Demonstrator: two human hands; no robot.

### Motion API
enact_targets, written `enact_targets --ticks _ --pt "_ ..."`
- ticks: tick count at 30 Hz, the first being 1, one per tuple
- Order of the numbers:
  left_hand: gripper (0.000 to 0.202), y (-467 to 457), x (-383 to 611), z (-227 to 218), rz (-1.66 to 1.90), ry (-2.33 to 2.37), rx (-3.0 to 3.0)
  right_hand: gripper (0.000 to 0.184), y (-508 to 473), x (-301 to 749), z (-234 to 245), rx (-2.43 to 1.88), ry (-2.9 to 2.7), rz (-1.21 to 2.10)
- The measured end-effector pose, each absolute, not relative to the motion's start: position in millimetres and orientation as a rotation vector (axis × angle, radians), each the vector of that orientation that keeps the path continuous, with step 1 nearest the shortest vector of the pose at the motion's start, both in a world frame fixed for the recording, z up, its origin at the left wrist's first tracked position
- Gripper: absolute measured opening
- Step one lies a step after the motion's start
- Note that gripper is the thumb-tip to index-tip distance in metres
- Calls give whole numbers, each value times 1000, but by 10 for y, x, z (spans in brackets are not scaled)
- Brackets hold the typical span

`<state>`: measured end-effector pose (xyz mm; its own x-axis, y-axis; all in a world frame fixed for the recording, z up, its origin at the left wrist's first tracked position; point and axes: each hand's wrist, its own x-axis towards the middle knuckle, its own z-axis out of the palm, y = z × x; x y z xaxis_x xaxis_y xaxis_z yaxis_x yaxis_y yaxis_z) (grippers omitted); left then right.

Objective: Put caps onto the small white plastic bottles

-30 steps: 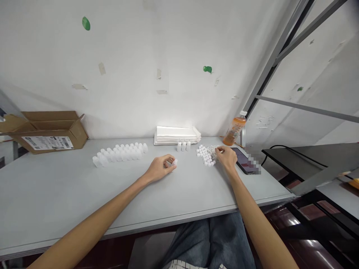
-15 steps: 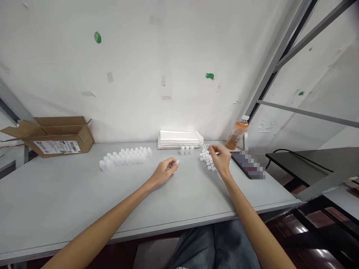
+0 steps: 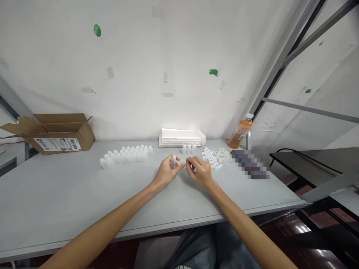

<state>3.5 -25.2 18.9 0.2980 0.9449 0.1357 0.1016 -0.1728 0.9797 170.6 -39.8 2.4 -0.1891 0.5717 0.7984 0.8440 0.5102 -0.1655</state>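
Note:
My left hand (image 3: 167, 172) is shut on a small translucent white plastic bottle (image 3: 173, 161), held upright at the fingertips. My right hand (image 3: 198, 172) sits just to its right, fingertips pinched around something thin and white that is too small to identify. The two hands nearly touch above the grey table (image 3: 70, 186). Behind my right hand lies a cluster of small white caps (image 3: 209, 158), beside a tangle of thin white loops (image 3: 223, 157). Three small upright bottles (image 3: 188, 149) stand behind my hands.
Rows of white bottles (image 3: 126, 154) stand at the table's left. At the back are a stack of white sheets (image 3: 181, 138) and an orange drink bottle (image 3: 240, 130). A pixelated phone (image 3: 249, 164) lies right, an open cardboard box (image 3: 56, 133) left.
My right hand has moved left from the caps and loops to beside my left hand. The loops are now uncovered. The view has shifted slightly.

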Motion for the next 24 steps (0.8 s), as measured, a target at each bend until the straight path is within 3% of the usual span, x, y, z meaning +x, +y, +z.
enact_targets --ticks 15,24 --pt "27 -181 -28 211 1245 1079 1470 20 -423 1663 -19 -1103 -1895 -559" --pt "32 -189 0 165 1182 1047 1471 18 -439 1618 -32 -1073 -1936 -291"
